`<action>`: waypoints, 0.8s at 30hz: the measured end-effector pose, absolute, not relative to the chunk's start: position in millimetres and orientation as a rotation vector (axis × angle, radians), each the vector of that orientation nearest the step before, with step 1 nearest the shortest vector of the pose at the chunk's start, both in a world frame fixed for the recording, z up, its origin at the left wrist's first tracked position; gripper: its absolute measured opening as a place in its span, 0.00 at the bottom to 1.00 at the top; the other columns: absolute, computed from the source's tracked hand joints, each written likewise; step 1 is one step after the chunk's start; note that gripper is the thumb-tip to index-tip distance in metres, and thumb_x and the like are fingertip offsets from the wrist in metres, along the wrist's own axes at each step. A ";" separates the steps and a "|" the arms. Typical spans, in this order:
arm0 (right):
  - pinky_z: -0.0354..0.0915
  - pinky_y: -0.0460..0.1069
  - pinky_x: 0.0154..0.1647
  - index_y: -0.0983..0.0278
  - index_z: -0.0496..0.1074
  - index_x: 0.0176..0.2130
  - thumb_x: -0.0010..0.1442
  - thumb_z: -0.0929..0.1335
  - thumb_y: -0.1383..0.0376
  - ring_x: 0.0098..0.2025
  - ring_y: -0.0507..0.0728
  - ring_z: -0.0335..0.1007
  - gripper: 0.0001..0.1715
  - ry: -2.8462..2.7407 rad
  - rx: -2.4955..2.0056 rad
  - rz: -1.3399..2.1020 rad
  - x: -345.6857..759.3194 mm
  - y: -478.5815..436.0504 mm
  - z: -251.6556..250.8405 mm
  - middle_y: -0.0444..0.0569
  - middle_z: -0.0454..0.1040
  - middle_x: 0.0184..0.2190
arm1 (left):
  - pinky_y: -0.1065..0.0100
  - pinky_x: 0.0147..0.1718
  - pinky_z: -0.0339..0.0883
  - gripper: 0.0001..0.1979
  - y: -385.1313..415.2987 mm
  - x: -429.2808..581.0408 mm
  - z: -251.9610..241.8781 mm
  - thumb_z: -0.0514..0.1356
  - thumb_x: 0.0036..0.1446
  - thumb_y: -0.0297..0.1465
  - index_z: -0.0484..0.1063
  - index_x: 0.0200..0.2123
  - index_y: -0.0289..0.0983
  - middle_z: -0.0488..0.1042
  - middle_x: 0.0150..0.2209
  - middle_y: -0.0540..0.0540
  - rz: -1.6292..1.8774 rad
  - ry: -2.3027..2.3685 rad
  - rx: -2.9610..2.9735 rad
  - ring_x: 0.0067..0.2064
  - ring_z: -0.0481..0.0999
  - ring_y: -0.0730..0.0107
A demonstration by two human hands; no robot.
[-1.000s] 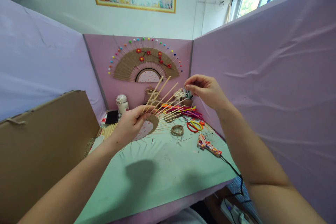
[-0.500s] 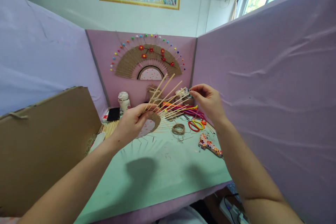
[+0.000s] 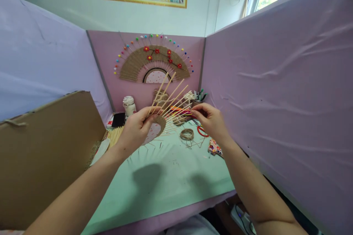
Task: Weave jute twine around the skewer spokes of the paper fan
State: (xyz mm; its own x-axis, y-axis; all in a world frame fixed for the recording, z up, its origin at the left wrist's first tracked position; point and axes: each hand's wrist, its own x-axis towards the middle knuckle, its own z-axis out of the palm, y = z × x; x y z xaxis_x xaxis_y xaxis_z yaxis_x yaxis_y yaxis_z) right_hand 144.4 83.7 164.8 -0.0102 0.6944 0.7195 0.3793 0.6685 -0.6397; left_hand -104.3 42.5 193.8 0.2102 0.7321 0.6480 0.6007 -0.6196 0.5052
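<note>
My left hand (image 3: 138, 126) is closed around the base of a fan frame, thumb in front and fingers behind. The half-round base (image 3: 159, 126) is brown twine with a white, red-dotted centre, partly hidden by the hand. Thin bamboo sticks (image 3: 172, 96) spread from it, up and to the right. My right hand (image 3: 208, 117) is at the right side of the frame, thumb and forefinger pinched together at the tips of the lower sticks. What lies between those fingertips is too small to make out. Below the sticks, a coil of twine (image 3: 186, 134) rests on the table.
Red-handled scissors (image 3: 202, 130) and a flower-patterned glue gun (image 3: 213, 147) lie by my right forearm. A white jar (image 3: 129, 105) and a black phone (image 3: 118, 119) stand at the back left. A cardboard panel (image 3: 49, 158) rises at left. A finished fan (image 3: 132, 67) hangs on the pink back wall.
My right hand has moved down and left, from an upper stick tip to the lower ones. The fan frame in my left hand has shifted slightly up and left in view.
</note>
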 end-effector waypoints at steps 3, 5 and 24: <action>0.64 0.50 0.35 0.62 0.75 0.33 0.58 0.69 0.58 0.32 0.56 0.70 0.10 -1.593 -0.929 0.360 141.2 88.2 153.8 0.48 0.77 0.31 | 0.65 0.48 0.71 0.16 41.1 -103.7 194.0 0.53 0.64 0.35 0.74 0.47 0.35 0.79 0.47 0.44 1.389 1.308 2.318 0.47 0.78 0.64; 0.64 0.50 0.35 0.62 0.75 0.33 0.58 0.68 0.57 0.32 0.56 0.70 0.11 -1.550 -0.943 0.394 140.2 92.2 147.7 0.48 0.77 0.30 | 0.65 0.48 0.71 0.16 40.2 -102.7 192.8 0.52 0.64 0.35 0.74 0.47 0.35 0.79 0.47 0.44 1.397 1.312 2.323 0.47 0.78 0.64; 0.60 0.47 0.29 0.62 0.70 0.34 0.57 0.67 0.53 0.27 0.53 0.62 0.15 -1.278 -1.010 0.547 157.0 102.7 69.2 0.44 0.69 0.27 | 0.61 0.55 0.69 0.21 22.8 -74.2 112.7 0.48 0.65 0.23 0.65 0.59 0.36 0.78 0.50 0.40 1.410 0.946 3.088 0.53 0.76 0.64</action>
State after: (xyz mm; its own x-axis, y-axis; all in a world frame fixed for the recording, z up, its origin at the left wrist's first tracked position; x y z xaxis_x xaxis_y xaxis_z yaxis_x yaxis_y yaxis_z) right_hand 157.0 102.7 69.2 0.2497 0.8160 0.5213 0.1865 0.4877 -0.8528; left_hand -74.2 22.8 112.7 0.5526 0.3043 0.7759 0.6028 -0.7889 -0.1199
